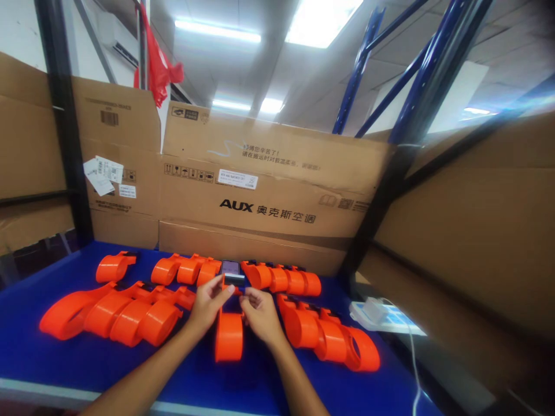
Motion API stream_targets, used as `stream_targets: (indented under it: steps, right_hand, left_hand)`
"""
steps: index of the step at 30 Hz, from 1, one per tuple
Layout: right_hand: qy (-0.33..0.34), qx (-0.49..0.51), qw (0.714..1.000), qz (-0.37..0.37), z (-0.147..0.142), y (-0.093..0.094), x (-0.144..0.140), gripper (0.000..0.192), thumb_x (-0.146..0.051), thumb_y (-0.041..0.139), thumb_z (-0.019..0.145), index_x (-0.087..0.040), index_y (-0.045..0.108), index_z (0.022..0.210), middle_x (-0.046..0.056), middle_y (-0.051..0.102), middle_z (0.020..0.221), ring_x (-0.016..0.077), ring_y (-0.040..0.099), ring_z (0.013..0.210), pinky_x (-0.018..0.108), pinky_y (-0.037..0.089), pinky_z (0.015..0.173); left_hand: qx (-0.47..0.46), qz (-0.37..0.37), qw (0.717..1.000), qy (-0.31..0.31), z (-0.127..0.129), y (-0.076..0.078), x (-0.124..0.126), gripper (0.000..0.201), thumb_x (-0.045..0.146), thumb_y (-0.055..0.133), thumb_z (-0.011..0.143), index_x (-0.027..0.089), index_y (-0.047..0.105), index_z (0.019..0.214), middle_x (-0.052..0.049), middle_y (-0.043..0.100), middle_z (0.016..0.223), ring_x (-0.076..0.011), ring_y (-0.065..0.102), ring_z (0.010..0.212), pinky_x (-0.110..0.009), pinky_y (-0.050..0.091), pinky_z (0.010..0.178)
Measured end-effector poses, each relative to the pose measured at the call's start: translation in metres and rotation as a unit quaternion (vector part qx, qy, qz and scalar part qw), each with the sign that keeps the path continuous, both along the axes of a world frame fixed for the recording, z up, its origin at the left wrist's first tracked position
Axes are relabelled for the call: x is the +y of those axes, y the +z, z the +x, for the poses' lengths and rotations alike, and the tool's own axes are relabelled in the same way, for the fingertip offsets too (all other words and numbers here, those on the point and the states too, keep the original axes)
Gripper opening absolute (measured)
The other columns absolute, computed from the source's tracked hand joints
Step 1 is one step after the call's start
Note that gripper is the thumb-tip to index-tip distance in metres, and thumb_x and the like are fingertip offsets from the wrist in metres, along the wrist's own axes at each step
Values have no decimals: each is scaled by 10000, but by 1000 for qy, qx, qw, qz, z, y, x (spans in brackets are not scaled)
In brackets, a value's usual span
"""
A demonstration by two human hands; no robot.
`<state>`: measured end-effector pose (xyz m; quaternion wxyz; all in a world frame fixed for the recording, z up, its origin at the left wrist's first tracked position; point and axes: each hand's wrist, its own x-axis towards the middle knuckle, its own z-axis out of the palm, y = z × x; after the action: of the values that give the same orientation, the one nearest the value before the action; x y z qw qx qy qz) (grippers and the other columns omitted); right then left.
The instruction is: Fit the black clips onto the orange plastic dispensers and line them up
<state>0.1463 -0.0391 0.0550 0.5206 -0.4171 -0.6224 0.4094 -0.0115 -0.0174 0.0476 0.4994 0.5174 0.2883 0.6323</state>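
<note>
Both hands work on one orange strap piece point(229, 335) lying at centre of the blue counter point(52, 358). Left hand point(208, 303) pinches its dark top end w/ fingers closed; right hand point(259, 312) is curled on the same end, grip not fully visible. A phone point(230, 268) stands at 12 o'clock. Finished-looking orange pieces lie in rows at 9 o'clock point(117, 315) and 3 o'clock point(329, 335), so I judge approx. most are done, this one in progress.

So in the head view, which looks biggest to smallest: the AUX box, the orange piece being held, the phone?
1. AUX box
2. Orange piece, held by both hands
3. Phone

The box looks biggest though farthest away.
</note>
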Motion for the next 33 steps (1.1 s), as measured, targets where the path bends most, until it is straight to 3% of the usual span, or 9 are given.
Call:
stream_targets:
  steps: [8, 14, 22, 28, 33]
  right_hand:
    - [21, -27, 999, 5, 0, 2, -3, 236, -363, 542, 855, -194, 569, 692, -56, 490, 494, 94, 448, 397, 190, 344, 390]
    - [-23, -79, 995, 50, 3, -7, 6, 208, -254, 528, 780, -209, 447, 594, -59, 431, 520, 94, 422, 466, 189, 311, 429]
    - [-46, -143, 986, 73, 7, -13, 9, 171, -216, 518, 756, -207, 451, 599, -43, 460, 534, 110, 442, 508, 196, 302, 457]
    - [-59, -130, 987, 73, 4, -9, 7, 177, -223, 519, 740, -211, 446, 579, -45, 435, 514, 111, 419, 497, 197, 292, 451]
    - [-64, -95, 991, 68, 1, -5, 10, 139, -275, 528, 745, -193, 530, 633, -42, 456, 551, 109, 420, 520, 193, 318, 468]
  left_hand:
    - [-3, 0, 1000, -8, -2, 2, -3, 408, 402, 768, 767, 143, 748, 1082, -91, 755, 982, -296, 664, 1003, -366, 499, 900]
    - [16, 10, 1000, -7, -2, 2, -4, 387, 384, 782, 754, 152, 758, 1064, -78, 756, 944, -260, 674, 889, -347, 509, 860]
    - [15, 10, 1000, -18, -2, 6, -7, 378, 381, 787, 743, 152, 762, 1043, -81, 755, 922, -265, 677, 867, -353, 523, 835]
    - [4, 2, 1000, -20, 0, 7, -8, 349, 375, 788, 744, 153, 768, 1012, -71, 749, 869, -255, 674, 840, -351, 514, 836]
    - [-56, -17, 998, -16, 1, 8, -9, 383, 395, 806, 718, 146, 762, 1006, -74, 749, 854, -260, 680, 864, -342, 512, 816]
